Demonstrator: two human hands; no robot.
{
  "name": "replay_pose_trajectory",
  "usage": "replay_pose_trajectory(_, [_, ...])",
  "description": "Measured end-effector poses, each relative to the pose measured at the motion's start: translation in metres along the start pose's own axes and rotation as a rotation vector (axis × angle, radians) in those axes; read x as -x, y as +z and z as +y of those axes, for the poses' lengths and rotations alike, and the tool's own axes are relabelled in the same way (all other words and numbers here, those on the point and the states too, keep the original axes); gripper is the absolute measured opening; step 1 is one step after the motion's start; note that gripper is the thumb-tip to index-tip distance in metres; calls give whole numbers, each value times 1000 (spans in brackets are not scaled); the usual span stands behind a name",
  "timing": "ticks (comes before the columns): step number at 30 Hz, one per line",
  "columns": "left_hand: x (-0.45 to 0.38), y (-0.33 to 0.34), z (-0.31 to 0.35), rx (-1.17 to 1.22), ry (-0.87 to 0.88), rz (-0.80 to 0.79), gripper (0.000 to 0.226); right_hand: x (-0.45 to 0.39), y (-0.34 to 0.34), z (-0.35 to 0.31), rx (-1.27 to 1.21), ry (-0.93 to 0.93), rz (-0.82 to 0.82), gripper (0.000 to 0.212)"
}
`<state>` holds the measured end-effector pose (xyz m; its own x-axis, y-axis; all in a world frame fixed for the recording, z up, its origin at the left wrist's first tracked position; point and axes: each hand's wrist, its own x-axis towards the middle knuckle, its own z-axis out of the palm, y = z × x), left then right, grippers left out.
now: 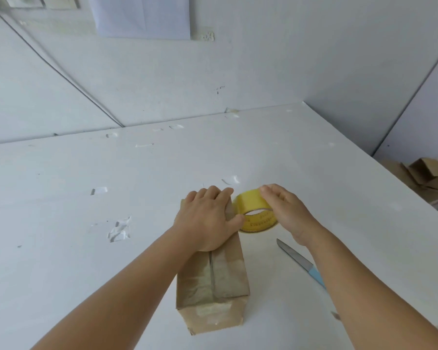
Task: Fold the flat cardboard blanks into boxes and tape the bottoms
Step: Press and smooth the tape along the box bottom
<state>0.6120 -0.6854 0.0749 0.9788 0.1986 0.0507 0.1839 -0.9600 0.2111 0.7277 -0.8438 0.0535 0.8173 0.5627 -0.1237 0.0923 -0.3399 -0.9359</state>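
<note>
White bench (pixel 86 248) carrying a folded cardboard box (pixel 213 294) under two hands.
Left hand (pixel 208 218) is pressing flat on the box's far end; right hand (pixel 286 210) is gripping the yellow tape roll (pixel 253 210) just beside it. A knife (pixel 301 261) is lying partly hidden behind the right forearm.

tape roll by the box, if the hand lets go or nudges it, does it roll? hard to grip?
The tape roll is tilted on its rim against the box, held by the right hand, so if released it would probably tip flat or roll a little. It is a hollow ring, so probably light. Its glossy face may be slippery; gripping through the core seems safer.
</note>
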Motion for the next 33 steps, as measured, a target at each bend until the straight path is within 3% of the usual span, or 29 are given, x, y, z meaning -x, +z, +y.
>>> replay_pose_trajectory(6, [7, 4, 0, -14, -96, 80, 62, -17, 22, 0, -255, -29, 33, 18])
replay_pose_trajectory(8, [8, 5, -2, -8, -101, 74, 61, -21, 21, -3, -137, -85, 30, 19])
replay_pose_trajectory(12, [8, 6, -1, 9, -101, 49, 58, -24, 8, 3, 384, -106, 41, 13])
replay_pose_trajectory(17, [4, 3, 1, 20, -110, -3, 60, -24, 8, 4, 570, -121, 52, 17])
replay_pose_trajectory(22, [2, -9, 3, 33, -143, -142, 75, -20, -3, -2, 449, -166, 10, 33])
replay_pose_trajectory(25, [-11, -19, 5, -3, -191, -203, 55, -17, -10, -6, 315, -131, 21, 27])
replay_pose_trajectory(29, [-43, -31, 13, -67, -99, -255, 45, -16, -10, -8, 342, -150, 26, 23])
replay_pose_trajectory(33, [-74, -38, 25, 101, -23, -527, 36, -16, -7, -12, 405, -195, 3, 21])
